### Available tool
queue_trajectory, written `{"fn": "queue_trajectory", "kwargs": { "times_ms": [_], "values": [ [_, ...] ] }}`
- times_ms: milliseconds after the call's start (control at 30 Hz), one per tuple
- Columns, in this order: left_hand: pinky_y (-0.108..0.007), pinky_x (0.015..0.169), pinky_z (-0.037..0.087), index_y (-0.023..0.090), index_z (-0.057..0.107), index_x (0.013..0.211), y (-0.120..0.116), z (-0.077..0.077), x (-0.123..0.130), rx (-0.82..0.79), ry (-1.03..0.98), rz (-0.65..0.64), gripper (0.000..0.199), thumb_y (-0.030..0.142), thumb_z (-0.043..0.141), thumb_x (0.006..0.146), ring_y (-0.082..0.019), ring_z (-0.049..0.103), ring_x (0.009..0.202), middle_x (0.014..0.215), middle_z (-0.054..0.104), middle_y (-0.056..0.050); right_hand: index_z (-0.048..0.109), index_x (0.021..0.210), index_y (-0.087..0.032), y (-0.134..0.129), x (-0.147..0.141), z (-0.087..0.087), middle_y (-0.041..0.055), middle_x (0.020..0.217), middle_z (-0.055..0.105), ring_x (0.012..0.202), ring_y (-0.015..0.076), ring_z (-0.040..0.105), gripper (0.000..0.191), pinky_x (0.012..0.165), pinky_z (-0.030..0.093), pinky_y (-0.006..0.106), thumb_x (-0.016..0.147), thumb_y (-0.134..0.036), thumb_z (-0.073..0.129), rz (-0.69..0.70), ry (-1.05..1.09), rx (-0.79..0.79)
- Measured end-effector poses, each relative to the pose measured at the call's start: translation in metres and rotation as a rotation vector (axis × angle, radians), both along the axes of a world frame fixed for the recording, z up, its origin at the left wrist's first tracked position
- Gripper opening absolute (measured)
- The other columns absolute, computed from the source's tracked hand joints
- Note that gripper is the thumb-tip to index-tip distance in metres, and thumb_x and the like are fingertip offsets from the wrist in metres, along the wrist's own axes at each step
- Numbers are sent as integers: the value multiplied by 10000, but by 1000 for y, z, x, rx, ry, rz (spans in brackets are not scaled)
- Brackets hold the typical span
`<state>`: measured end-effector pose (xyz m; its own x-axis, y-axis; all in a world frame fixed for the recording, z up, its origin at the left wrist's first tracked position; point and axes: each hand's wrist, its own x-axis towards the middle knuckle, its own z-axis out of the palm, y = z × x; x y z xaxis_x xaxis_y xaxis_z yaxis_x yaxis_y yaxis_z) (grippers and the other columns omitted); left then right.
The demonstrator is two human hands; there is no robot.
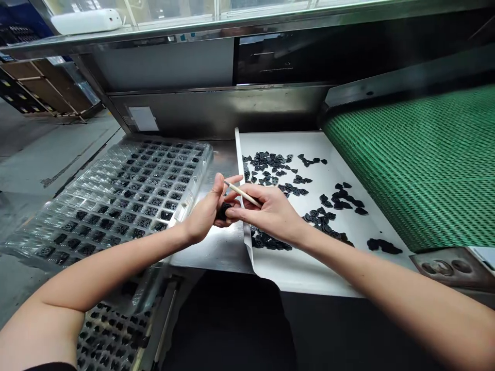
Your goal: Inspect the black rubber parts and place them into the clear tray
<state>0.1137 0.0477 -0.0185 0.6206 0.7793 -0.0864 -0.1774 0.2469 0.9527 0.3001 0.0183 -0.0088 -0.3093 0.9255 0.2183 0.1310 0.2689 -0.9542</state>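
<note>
My left hand (207, 211) is closed around a small black part (223, 210), most of it hidden by the fingers. My right hand (274, 208) meets it there, thumb and fingertips against the same part. Lying across the right fingers is a thin pale stick (244, 194) with a dark rear end, its tip pointing up and left toward the left thumb. Beneath and beyond the right hand, many loose black parts (266, 161) lie scattered on a white sheet (309, 275) with a raised left edge.
To the left, stacked clear plastic trays (193, 193) hold black parts in their pockets. A green mesh conveyor belt (417, 144) slopes down at the right. Behind stands a metal panel (270, 108) under a shelf (185, 33). Another filled tray (112, 335) sits low at left.
</note>
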Motion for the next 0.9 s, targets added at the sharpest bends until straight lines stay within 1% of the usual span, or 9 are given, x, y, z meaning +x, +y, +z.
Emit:
{"fn": "queue_trajectory", "kwargs": {
  "times_ms": [167, 233, 333, 433, 500, 567, 667, 767, 900],
  "values": [
    [-254, 490, 192, 251, 393, 1623, 2, -8, 3, -3, 25, 27, 974, 928, 438, 924, -134, 363, 561, 813, 598, -21, 819, 1041, -203, -1, 0, -1, 13, 862, 720, 745, 164, 652, 154, 690, 523, 302, 907, -275, 791, 19, -2, -20],
    [-254, 492, 196, 259, 382, 1630, 3, -8, 3, -23, 39, 20, 960, 921, 419, 937, -127, 364, 560, 882, 646, -45, 815, 1017, -195, -1, -1, 0, 18, 872, 728, 759, 173, 672, 139, 689, 543, 304, 890, -241, 782, 22, 9, -59],
    [-257, 492, 178, 218, 505, 1537, 3, -4, 2, -34, 24, -24, 870, 876, 414, 976, -127, 346, 555, 814, 614, -40, 792, 965, -182, 0, -2, 2, 22, 860, 716, 751, 173, 679, 142, 681, 552, 303, 844, -247, 827, 7, 85, -152],
    [-264, 506, 175, 183, 657, 1348, 1, 4, -3, -54, -10, -86, 657, 734, 473, 1041, -137, 377, 583, 771, 582, -51, 748, 965, -170, 3, -1, 5, 34, 811, 726, 727, 181, 691, 231, 668, 539, 299, 838, -321, 867, 56, 215, -270],
    [-267, 533, 209, 183, 681, 1321, -3, 8, -10, -83, -30, -71, 529, 616, 522, 1064, -128, 391, 599, 842, 635, -78, 716, 936, -165, 4, 0, 8, 34, 734, 713, 638, 145, 619, 267, 580, 449, 254, 849, -367, 869, 61, 247, -327],
    [-269, 557, 226, 187, 680, 1364, -7, 9, -17, -105, -42, -33, 450, 500, 592, 1053, -113, 385, 603, 929, 685, -100, 679, 891, -164, 4, 1, 9, 29, 693, 690, 544, 90, 465, 296, 499, 307, 224, 859, -396, 860, 38, 265, -386],
    [-264, 556, 199, 199, 680, 1421, -13, 8, -26, -74, -43, 8, 450, 354, 703, 1000, -88, 356, 596, 989, 718, -105, 665, 868, -161, 5, 2, 10, -41, 590, 544, 495, 49, 260, 324, 470, 163, 222, 850, -410, 872, 12, 311, -472],
    [-255, 545, 193, 223, 701, 1420, -15, 4, -32, -14, -33, 29, 432, 322, 732, 1001, -71, 332, 581, 977, 732, -90, 670, 844, -159, 5, 2, 8, -79, 566, 421, 494, 45, 226, 341, 468, 140, 224, 818, -406, 903, 1, 325, -513],
    [-234, 527, 202, 238, 728, 1394, -14, -2, -33, 14, -11, 42, 429, 330, 787, 979, -62, 340, 577, 953, 735, -76, 669, 832, -156, 4, 3, 8, -64, 589, 447, 504, 46, 226, 343, 469, 132, 226, 822, -407, 903, 25, 326, -521]
  ]
}}
